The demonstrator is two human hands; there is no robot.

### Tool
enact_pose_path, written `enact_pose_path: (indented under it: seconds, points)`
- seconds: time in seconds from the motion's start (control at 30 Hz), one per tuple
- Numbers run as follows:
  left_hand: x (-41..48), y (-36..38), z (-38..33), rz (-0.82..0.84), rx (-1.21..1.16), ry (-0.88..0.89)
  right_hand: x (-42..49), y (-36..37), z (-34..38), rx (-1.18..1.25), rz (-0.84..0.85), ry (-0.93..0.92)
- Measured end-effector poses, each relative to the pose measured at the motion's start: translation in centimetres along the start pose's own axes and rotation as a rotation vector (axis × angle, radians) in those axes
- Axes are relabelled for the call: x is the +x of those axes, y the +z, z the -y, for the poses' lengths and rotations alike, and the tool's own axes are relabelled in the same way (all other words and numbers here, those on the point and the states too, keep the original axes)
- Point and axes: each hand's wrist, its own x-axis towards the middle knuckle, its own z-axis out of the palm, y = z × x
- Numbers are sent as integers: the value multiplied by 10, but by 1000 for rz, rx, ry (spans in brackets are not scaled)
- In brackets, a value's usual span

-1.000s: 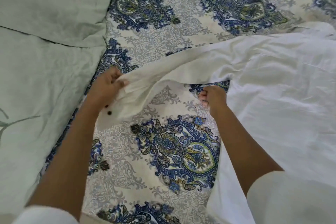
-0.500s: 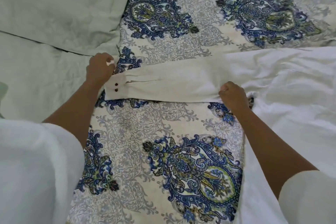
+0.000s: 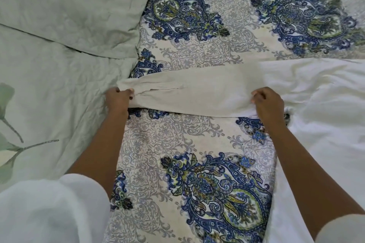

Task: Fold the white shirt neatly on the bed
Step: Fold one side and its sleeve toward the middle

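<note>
Head view, hands [image 3: 118, 100] [image 3: 269, 103] gripping shirt sleeve [image 3: 197, 92]

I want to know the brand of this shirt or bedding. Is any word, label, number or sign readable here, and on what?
None can be read.
The white shirt shows no tag or print.
The bedspread bears only blue paisley ornament.
The pale green pillow bears only a leaf print.
</note>
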Motion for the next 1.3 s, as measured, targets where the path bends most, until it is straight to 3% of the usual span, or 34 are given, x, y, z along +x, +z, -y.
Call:
enact_pose_path:
  seconds: [0.17, 0.27, 0.33, 0.4, 0.5, 0.6, 0.67, 0.73, 0.8, 0.9, 0.97, 1.03, 1.2, 1.3]
  points:
    - [-3, -5, 9, -221, 555, 178, 1, -11, -5, -5, -63, 37]
    - [-33, 8, -7, -394, 607, 144, 7, -25, -14, -47, -180, 38]
    - [-60, 29, -17, -471, 593, 269, 9, -33, -20, -56, -289, 23]
    - [-98, 66, -26, -327, 526, 534, 11, -44, -31, -61, -370, 58]
    - [-157, 141, -34, 107, 505, 942, 20, -60, -48, -57, -396, 129]
    - [-217, 206, -45, 619, 674, 1247, 29, -74, -71, -126, -301, 95]
    - [-239, 233, -39, 805, 867, 1362, 29, -76, -94, -312, -189, -57]
    - [-243, 244, -29, 801, 986, 1408, 30, -77, -118, -542, -81, -142]
    - [-233, 241, -25, 698, 974, 1397, 32, -80, -130, -565, -41, -143]
    - [-201, 225, -24, 562, 1067, 1403, 36, -86, -126, -350, -41, -92]
    - [-191, 215, -21, 437, 1061, 1532, 36, -91, -125, -162, -48, -67]
    - [-201, 217, -19, 321, 1023, 1650, 32, -94, -126, -145, -50, -105]
    - [-236, 246, -20, 437, 1059, 1891, 37, -107, -126, -169, -143, -129]
    - [-237, 250, -30, 454, 892, 1910, 51, -127, -138, -261, -258, -75]
